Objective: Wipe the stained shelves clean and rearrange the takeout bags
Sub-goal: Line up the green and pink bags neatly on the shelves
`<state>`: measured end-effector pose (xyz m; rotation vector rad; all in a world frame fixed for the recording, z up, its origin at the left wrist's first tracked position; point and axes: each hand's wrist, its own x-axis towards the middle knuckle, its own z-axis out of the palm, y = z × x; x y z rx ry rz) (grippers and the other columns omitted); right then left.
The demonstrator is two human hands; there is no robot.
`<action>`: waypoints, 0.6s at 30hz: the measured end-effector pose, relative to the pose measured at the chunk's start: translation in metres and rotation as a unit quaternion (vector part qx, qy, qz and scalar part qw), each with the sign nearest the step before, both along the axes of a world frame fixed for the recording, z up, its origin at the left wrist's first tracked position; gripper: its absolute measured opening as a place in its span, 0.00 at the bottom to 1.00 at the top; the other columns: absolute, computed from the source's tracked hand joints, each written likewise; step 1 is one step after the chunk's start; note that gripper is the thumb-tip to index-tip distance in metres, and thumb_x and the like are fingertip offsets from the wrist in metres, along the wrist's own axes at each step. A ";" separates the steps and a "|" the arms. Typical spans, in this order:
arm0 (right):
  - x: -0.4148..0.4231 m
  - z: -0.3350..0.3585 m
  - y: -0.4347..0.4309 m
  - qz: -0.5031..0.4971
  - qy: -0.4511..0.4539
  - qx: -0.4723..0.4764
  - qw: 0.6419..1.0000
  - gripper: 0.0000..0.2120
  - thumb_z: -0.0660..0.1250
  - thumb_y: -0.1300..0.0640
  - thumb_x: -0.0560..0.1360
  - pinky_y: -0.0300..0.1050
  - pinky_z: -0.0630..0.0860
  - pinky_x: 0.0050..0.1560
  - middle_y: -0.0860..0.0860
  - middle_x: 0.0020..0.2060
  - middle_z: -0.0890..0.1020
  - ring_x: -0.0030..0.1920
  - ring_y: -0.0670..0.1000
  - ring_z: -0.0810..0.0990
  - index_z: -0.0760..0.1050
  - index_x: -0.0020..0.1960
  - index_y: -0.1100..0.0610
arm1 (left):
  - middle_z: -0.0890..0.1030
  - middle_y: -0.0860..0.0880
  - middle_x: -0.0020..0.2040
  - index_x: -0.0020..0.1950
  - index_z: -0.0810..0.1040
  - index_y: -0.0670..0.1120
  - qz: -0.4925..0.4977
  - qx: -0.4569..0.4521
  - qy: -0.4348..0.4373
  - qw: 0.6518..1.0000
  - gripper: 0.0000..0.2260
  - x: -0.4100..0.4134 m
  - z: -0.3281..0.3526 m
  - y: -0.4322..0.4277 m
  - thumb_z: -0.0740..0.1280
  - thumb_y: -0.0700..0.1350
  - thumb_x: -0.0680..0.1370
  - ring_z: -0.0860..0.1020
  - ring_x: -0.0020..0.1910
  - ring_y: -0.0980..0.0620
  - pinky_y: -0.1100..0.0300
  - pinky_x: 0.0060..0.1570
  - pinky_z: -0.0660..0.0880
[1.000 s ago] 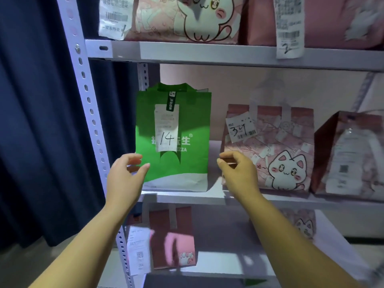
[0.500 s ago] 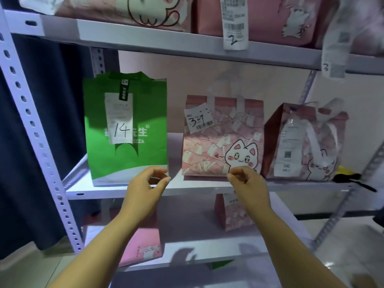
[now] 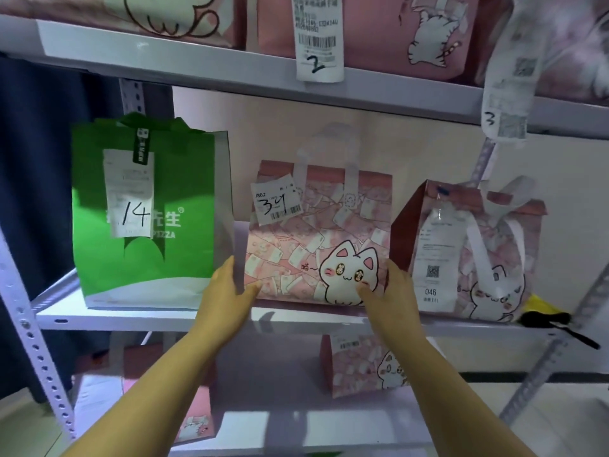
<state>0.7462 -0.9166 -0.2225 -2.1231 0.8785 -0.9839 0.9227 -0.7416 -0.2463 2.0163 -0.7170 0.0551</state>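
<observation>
Three bags noted on the middle shelf (image 3: 131,316), all upright: green bag (image 3: 145,209) marked 14 at the left, pink cat bag (image 3: 316,232) marked 34 in the middle, second pink bag (image 3: 468,252) tagged 046 at the right. Took hold of the pink cat bag low down, from both sides. Clasped the left hand (image 3: 227,288) round its lower left corner, thumb across the front and fingers up the side, just beside the green bag. Closed the right hand (image 3: 392,291) likewise on the lower right corner, thumb on the printed cat, close to the second pink bag. Found the bag seated on the shelf, not lifted as far as could be told. Judged the rearranging under way rather than finished: one bag in hand, two neighbours not held, more bags seen on the upper shelf (image 3: 197,70) and the lower shelf (image 3: 280,374). Saw no cloth in either hand, so judged wiping not the step in hand. Could not make out stains on the bare shelf in this dim light. Spotted a yellow and black item (image 3: 540,313) at the middle shelf's right end, too unclear to name.
</observation>
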 end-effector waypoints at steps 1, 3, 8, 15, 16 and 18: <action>0.001 -0.001 -0.003 0.005 0.003 0.006 1.000 0.24 0.67 0.56 0.74 0.51 0.70 0.64 0.53 0.61 0.72 0.61 0.52 0.71 0.66 0.68 0.54 | 0.73 0.45 0.66 0.71 0.63 0.41 0.001 -0.004 0.005 1.000 0.28 -0.001 0.000 -0.002 0.69 0.46 0.74 0.72 0.63 0.47 0.55 0.59 0.68; 0.003 -0.003 -0.008 0.016 -0.002 0.021 1.000 0.23 0.66 0.56 0.74 0.54 0.72 0.63 0.53 0.62 0.73 0.61 0.53 0.73 0.66 0.68 0.54 | 0.77 0.54 0.53 0.64 0.70 0.46 -0.006 -0.027 0.008 1.000 0.20 -0.004 -0.001 -0.004 0.69 0.44 0.74 0.77 0.49 0.57 0.64 0.48 0.69; 0.004 -0.007 -0.013 0.023 -0.021 0.040 0.999 0.24 0.67 0.55 0.74 0.54 0.73 0.63 0.51 0.61 0.74 0.61 0.51 0.74 0.67 0.68 0.54 | 0.78 0.61 0.45 0.55 0.74 0.54 -0.016 -0.064 0.003 0.998 0.13 -0.011 -0.002 0.001 0.70 0.42 0.73 0.75 0.42 0.68 0.72 0.41 0.68; -0.001 -0.008 -0.012 0.024 -0.062 0.054 0.996 0.24 0.68 0.54 0.74 0.47 0.73 0.61 0.48 0.60 0.75 0.59 0.47 0.74 0.67 0.68 0.52 | 0.78 0.51 0.52 0.59 0.76 0.44 0.049 -0.102 -0.018 0.993 0.15 -0.022 0.004 0.012 0.70 0.43 0.74 0.76 0.48 0.54 0.62 0.48 0.70; -0.003 -0.008 -0.013 0.022 -0.076 0.060 0.995 0.24 0.68 0.55 0.74 0.41 0.73 0.58 0.47 0.60 0.75 0.57 0.45 0.75 0.67 0.68 0.52 | 0.76 0.50 0.52 0.59 0.76 0.44 0.066 -0.106 -0.040 0.991 0.15 -0.025 0.006 0.012 0.70 0.43 0.74 0.75 0.48 0.54 0.63 0.48 0.69; -0.010 -0.008 -0.013 0.017 -0.098 0.057 0.993 0.22 0.68 0.56 0.74 0.27 0.70 0.48 0.43 0.56 0.76 0.52 0.38 0.75 0.69 0.67 0.52 | 0.74 0.51 0.51 0.59 0.76 0.44 0.080 -0.118 -0.080 0.986 0.14 -0.032 0.012 0.010 0.70 0.42 0.74 0.72 0.47 0.56 0.73 0.46 0.67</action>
